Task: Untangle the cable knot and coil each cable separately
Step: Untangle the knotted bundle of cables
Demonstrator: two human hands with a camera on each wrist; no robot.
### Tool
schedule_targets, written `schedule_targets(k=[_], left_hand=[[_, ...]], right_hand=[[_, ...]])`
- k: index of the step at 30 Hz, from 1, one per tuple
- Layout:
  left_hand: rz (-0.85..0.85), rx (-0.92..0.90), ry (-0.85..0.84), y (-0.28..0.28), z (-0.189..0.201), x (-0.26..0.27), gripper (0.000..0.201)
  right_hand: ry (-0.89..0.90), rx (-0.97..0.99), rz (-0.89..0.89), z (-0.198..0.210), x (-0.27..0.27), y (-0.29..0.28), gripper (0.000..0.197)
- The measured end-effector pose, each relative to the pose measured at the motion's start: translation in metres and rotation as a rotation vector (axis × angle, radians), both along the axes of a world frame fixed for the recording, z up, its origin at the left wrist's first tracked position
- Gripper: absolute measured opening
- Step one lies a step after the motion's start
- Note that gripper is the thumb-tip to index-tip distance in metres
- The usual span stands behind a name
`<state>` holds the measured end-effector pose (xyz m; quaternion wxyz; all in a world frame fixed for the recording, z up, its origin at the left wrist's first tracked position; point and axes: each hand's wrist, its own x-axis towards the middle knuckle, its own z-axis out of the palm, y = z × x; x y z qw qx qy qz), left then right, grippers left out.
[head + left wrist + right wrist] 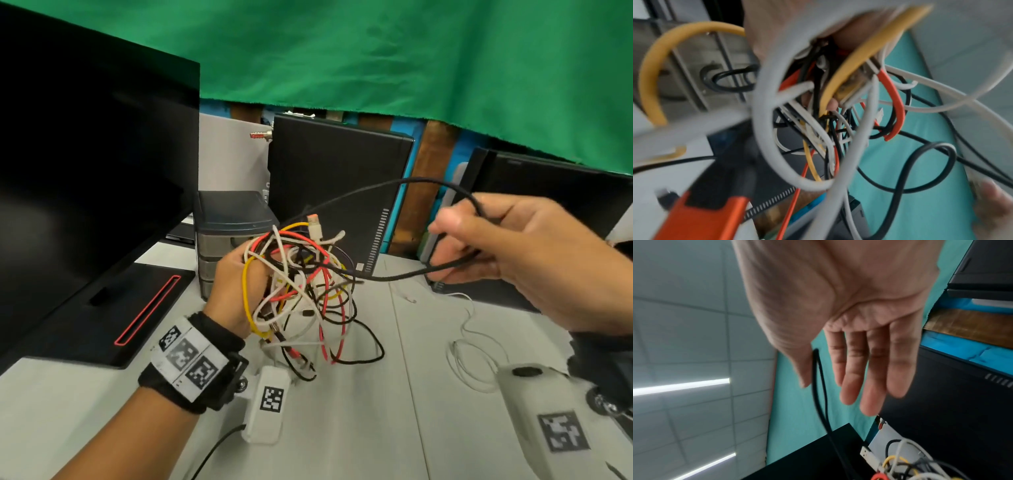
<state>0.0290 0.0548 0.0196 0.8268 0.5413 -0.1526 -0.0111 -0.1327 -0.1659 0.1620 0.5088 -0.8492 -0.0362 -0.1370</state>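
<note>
A tangle of yellow, red, white and black cables (pixel 301 284) hangs above the grey table (pixel 359 438), and my left hand (pixel 239 284) grips it from the left. In the left wrist view the tangle (pixel 828 121) fills the frame below the palm (pixel 787 24). A black cable (pixel 421 178) arcs out of the tangle to my right hand (pixel 513 246), which holds it as a loop, thumb on top and fingers underneath. In the right wrist view the black cable (pixel 814 386) hangs from between thumb and forefinger of the right hand (pixel 859 305), above the tangle (pixel 910 467) and a white USB plug (pixel 867 454).
A large black monitor (pixel 85 171) and its base (pixel 102 308) fill the left. Behind the tangle stand a grey drawer box (pixel 233 233) and a black computer tower (pixel 339 192), with another black unit (pixel 548 192) at right. A thin white wire (pixel 472 342) lies on the table.
</note>
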Motion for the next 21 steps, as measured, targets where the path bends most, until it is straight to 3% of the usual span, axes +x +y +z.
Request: schedule_targets(k=[3,6,9,11,12,14,16,18,21], left_hand=[[-0.239,-0.151,0.135,0.002,0.006,0.001,0.029],[-0.312,-0.225,0.266,0.004,0.007,0.001,0.022],[-0.303,-0.239,0.401,0.012,-0.004,0.011,0.009],[-0.286,-0.217,0.451,0.014,-0.007,0.013,0.016],[-0.251,-0.229,0.435,0.014,-0.007,0.013,0.012],[-0.323,-0.277,0.41,0.011,-0.002,0.009,0.018],[-0.368,-0.278,0.382,0.007,0.007,0.001,0.009],[-0.31,-0.239,0.378,0.004,0.009,-0.003,0.01],[-0.252,-0.187,0.164,0.005,0.008,-0.014,0.022]], right_hand=[[-0.03,0.029,0.092,-0.004,-0.007,0.002,0.066],[-0.046,0.053,0.011,-0.015,-0.004,0.008,0.047],[0.067,-0.037,-0.072,-0.045,0.002,0.017,0.033],[0.103,-0.118,-0.083,-0.07,0.002,0.029,0.023],[0.091,-0.133,-0.083,-0.082,0.001,0.035,0.019],[0.039,-0.082,-0.097,-0.099,0.0,0.047,0.01],[-0.005,-0.025,-0.112,-0.11,0.001,0.059,0.005],[-0.034,0.005,-0.109,-0.115,0.004,0.069,0.006],[-0.078,0.127,-0.082,-0.12,0.011,0.081,0.014]])
